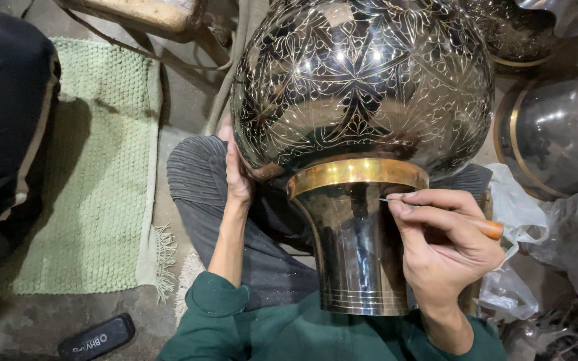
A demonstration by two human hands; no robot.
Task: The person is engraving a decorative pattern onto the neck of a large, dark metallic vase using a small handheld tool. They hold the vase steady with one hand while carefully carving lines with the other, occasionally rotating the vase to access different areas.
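We see a large dark metal vase (362,87), engraved all over its round body with fine leaf and star patterns, lying across the person's lap with its plain flared neck (356,247) pointing toward the camera. The left hand (237,175) lies flat against the lower left of the body, fingers spread against the metal. The right hand (443,237) pinches a wooden-handled engraving tool (436,212), its thin metal tip touching the neck just under the brass band (358,172). A green mat (95,174) lies to the left, plastic bags (556,234) to the right
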